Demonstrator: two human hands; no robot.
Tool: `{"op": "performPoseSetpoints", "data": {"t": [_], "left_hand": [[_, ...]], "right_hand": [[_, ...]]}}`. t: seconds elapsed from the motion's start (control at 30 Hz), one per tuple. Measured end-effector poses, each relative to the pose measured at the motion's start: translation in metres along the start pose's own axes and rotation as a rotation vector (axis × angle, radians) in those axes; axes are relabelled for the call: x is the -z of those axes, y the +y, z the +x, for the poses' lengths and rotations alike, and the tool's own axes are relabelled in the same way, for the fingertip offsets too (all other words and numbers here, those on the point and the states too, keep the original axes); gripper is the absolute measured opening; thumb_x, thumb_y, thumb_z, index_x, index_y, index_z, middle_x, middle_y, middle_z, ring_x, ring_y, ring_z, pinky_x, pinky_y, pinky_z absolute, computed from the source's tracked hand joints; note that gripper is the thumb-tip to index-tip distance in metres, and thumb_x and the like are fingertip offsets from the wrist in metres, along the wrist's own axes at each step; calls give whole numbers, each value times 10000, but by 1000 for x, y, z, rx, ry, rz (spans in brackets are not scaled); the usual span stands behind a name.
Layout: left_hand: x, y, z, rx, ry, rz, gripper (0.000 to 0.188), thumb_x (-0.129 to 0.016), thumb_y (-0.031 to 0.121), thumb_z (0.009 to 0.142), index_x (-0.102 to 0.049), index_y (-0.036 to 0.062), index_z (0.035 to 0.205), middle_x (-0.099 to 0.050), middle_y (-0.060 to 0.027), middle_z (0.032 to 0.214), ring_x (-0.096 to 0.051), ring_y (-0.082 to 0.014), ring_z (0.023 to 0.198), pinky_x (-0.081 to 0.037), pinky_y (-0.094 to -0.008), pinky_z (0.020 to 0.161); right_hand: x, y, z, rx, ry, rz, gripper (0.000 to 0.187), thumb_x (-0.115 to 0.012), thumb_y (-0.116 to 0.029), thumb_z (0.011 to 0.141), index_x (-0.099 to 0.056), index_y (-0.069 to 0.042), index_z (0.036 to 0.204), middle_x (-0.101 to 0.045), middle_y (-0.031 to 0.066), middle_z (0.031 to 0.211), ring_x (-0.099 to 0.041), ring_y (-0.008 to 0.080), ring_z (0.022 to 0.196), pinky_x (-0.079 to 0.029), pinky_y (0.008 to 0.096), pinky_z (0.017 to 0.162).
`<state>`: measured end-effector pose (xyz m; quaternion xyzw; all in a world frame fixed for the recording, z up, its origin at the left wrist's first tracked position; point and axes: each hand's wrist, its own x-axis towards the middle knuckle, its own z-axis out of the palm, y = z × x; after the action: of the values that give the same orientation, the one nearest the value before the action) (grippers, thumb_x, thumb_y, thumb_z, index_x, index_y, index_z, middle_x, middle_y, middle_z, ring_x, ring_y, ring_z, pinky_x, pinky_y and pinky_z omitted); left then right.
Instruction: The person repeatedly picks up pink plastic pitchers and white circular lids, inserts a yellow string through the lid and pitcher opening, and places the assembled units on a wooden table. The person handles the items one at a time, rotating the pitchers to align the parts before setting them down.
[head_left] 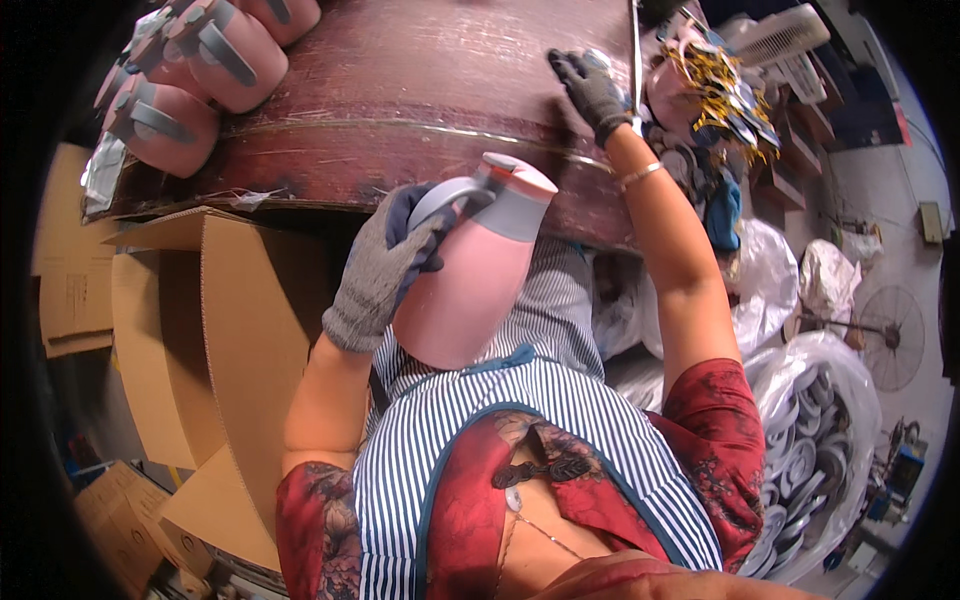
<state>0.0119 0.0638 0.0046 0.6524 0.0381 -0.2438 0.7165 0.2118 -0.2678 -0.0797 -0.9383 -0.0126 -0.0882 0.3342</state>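
Note:
My left hand [388, 262], in a grey knit glove with dark palm side, is wrapped round the grey handle of a pink vacuum jug [470, 290]. The jug tilts in front of my striped apron, its grey collar and pink-topped lid pointing up and to the right. Over the right part of the dark red table [400, 85], my right hand [592, 92] wears the same kind of glove, fingers stretched out to the left. A small whitish round piece [598, 59] shows just beyond that hand; whether they touch, I cannot tell.
Several pink jugs [235, 65] crowd the table's left end. At right stands a pink container [675, 95] with gold-stringed tags. An opened cardboard box [250, 330] is at my left. A clear bag of grey parts [800, 460] and a fan [890, 335] are at right.

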Motion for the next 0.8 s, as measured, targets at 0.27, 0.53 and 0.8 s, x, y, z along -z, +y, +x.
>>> {"op": "performPoseSetpoints", "data": {"t": [0.27, 0.53, 0.8], "left_hand": [[8, -13, -14, 21, 28, -454, 439, -569, 165, 1009, -418, 2, 1387, -542, -9, 954, -564, -73, 792, -560, -254, 779], [-5, -19, -22, 68, -132, -493, 466, -536, 207, 1021, -386, -3, 1410, -568, -46, 1057, -614, -129, 957, -553, -362, 978], [-5, -38, -16, -84, -211, -121, 533, -521, 72, 965, -381, -33, 1468, -566, -132, 1312, -562, -213, 1219, -450, -346, 1066]], "right_hand": [[-10, -1, -31, 492, -186, -601, 727, -570, -670, 868, -558, -104, 1325, -530, 137, 1422, -433, 356, 1361, -252, 509, 1180], [-3, -21, -241, 511, 147, -494, 444, -681, -133, 783, -691, -218, 1218, -681, 2, 1134, -615, 243, 1031, -452, 446, 955], [10, -92, -263, -444, 145, 1400, 260, -636, -15, 926, -616, 24, 1182, -684, 58, 1016, -637, 111, 824, -541, 251, 736]]}}
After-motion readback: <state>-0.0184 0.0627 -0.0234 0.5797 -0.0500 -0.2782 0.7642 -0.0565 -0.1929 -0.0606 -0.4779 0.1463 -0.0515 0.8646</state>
